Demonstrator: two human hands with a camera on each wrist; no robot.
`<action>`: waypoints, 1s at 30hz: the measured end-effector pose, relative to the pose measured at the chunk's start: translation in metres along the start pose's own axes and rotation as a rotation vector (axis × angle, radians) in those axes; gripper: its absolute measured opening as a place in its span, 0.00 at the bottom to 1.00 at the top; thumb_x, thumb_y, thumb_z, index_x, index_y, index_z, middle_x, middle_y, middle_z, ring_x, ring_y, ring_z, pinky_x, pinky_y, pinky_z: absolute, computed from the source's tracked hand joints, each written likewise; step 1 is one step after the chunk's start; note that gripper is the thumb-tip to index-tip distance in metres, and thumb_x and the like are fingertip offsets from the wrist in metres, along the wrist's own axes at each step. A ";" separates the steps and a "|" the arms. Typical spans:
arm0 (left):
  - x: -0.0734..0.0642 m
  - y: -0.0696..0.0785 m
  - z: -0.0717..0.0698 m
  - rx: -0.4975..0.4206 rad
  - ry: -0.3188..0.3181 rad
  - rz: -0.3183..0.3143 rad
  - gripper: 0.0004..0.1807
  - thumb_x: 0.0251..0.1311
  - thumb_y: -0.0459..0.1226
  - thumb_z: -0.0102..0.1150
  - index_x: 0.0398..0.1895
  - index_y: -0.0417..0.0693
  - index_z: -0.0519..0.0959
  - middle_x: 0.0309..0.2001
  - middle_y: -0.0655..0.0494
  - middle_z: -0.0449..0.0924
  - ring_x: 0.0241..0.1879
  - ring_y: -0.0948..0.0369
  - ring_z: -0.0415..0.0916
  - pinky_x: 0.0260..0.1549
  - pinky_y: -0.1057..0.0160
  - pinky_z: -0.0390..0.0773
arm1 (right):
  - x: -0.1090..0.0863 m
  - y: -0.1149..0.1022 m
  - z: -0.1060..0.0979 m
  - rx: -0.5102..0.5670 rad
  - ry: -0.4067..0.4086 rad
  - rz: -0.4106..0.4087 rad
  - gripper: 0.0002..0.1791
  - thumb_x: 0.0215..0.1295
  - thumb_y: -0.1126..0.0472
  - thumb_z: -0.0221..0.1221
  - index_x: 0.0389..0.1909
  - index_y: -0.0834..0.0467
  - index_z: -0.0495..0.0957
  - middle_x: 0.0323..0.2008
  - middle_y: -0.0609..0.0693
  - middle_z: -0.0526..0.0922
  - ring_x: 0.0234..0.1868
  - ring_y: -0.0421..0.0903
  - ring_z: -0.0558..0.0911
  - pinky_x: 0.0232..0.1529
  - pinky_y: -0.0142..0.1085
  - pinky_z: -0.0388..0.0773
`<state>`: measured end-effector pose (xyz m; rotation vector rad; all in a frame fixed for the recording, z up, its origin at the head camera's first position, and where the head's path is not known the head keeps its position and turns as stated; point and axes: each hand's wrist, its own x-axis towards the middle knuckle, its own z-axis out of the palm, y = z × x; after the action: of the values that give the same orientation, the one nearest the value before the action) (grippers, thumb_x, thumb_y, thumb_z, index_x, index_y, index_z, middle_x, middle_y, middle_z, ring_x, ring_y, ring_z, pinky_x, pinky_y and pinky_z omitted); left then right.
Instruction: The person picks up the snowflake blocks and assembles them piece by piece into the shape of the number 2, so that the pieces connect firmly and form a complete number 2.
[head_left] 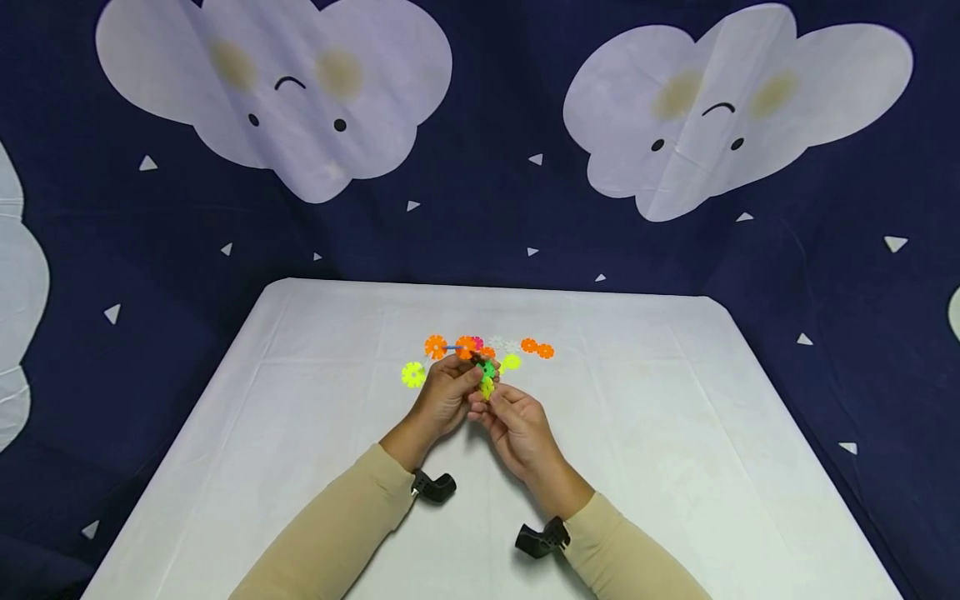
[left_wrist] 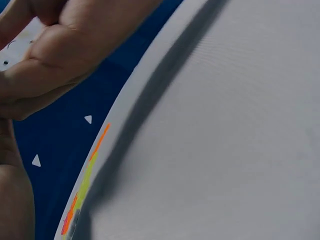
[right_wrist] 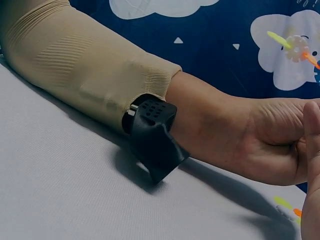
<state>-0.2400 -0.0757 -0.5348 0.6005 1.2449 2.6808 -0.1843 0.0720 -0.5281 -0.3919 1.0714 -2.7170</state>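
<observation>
Near the far middle of the table, my left hand [head_left: 447, 390] holds flower-shaped plastic discs, with a green disc [head_left: 486, 369] at its fingertips. My right hand [head_left: 525, 429] pinches a yellow disc [head_left: 487, 388] against the lower edge of the green one. A dark brown disc [head_left: 477, 358] sits just above, partly hidden by fingers. In the right wrist view a linked chain with a yellow disc, a whitish disc [right_wrist: 297, 48] and an orange disc sticks out in the air beyond the left hand. Both hands' fingers are largely cropped in the wrist views.
Behind the hands lie more discs: a joined orange pair [head_left: 537, 348], whitish ones [head_left: 502, 343], a yellow one [head_left: 511, 362] and a pink one, partly covered. A white cloth covers the table [head_left: 675, 467]. Black wrist mounts [head_left: 543, 538] hang under both sleeves. A dark blue cloud-patterned curtain [head_left: 495, 217] stands behind.
</observation>
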 end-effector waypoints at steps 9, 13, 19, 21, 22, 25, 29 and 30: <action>-0.002 -0.002 0.006 -0.039 0.014 -0.029 0.06 0.65 0.34 0.73 0.43 0.50 0.88 0.45 0.48 0.87 0.18 0.66 0.72 0.14 0.71 0.73 | 0.001 -0.002 -0.002 -0.062 0.035 -0.024 0.09 0.82 0.74 0.49 0.48 0.67 0.79 0.41 0.60 0.87 0.40 0.46 0.87 0.46 0.37 0.85; -0.001 -0.004 0.005 -0.031 0.010 0.013 0.08 0.65 0.33 0.73 0.46 0.47 0.88 0.47 0.48 0.88 0.30 0.61 0.83 0.27 0.68 0.82 | 0.003 -0.002 -0.004 -0.076 0.030 -0.036 0.09 0.81 0.74 0.50 0.51 0.67 0.79 0.41 0.59 0.88 0.42 0.47 0.87 0.48 0.38 0.85; -0.001 -0.004 0.007 0.048 0.026 0.039 0.19 0.62 0.22 0.69 0.56 0.37 0.85 0.49 0.48 0.88 0.48 0.56 0.86 0.46 0.63 0.84 | 0.005 -0.004 -0.010 -0.129 0.066 -0.045 0.11 0.80 0.74 0.52 0.55 0.67 0.79 0.44 0.58 0.88 0.44 0.48 0.88 0.51 0.40 0.85; -0.002 -0.003 0.009 0.121 0.081 0.019 0.19 0.59 0.21 0.69 0.53 0.40 0.86 0.45 0.52 0.88 0.47 0.59 0.85 0.48 0.64 0.83 | 0.005 -0.004 -0.012 -0.145 0.083 -0.041 0.11 0.80 0.75 0.52 0.56 0.68 0.79 0.45 0.58 0.88 0.44 0.49 0.88 0.51 0.40 0.85; -0.002 -0.003 0.010 0.163 0.114 -0.002 0.17 0.59 0.20 0.69 0.49 0.44 0.87 0.43 0.55 0.87 0.45 0.61 0.84 0.49 0.65 0.81 | 0.005 -0.003 -0.014 -0.157 0.088 -0.038 0.11 0.80 0.75 0.52 0.56 0.69 0.78 0.44 0.58 0.88 0.44 0.49 0.88 0.51 0.41 0.85; -0.001 -0.002 0.012 0.288 0.229 -0.072 0.16 0.57 0.21 0.70 0.37 0.52 0.83 0.36 0.61 0.81 0.39 0.64 0.78 0.46 0.68 0.79 | 0.006 -0.003 -0.018 -0.195 0.116 -0.018 0.11 0.80 0.75 0.52 0.56 0.73 0.77 0.43 0.61 0.87 0.43 0.50 0.88 0.50 0.42 0.85; 0.001 -0.003 0.010 0.364 0.288 -0.139 0.12 0.57 0.26 0.73 0.37 0.46 0.79 0.34 0.58 0.78 0.37 0.64 0.75 0.42 0.68 0.78 | 0.008 -0.001 -0.022 -0.305 0.206 -0.005 0.11 0.78 0.74 0.56 0.55 0.75 0.78 0.40 0.64 0.88 0.38 0.50 0.89 0.47 0.45 0.86; 0.002 -0.005 0.008 0.366 0.288 -0.142 0.11 0.58 0.26 0.73 0.38 0.43 0.80 0.34 0.57 0.79 0.37 0.63 0.77 0.41 0.68 0.79 | 0.008 -0.001 -0.022 -0.333 0.227 -0.006 0.10 0.78 0.74 0.57 0.54 0.76 0.78 0.39 0.65 0.88 0.38 0.50 0.89 0.46 0.45 0.87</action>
<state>-0.2383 -0.0663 -0.5329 0.1500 1.8003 2.4999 -0.1990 0.0847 -0.5420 -0.1344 1.5930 -2.6345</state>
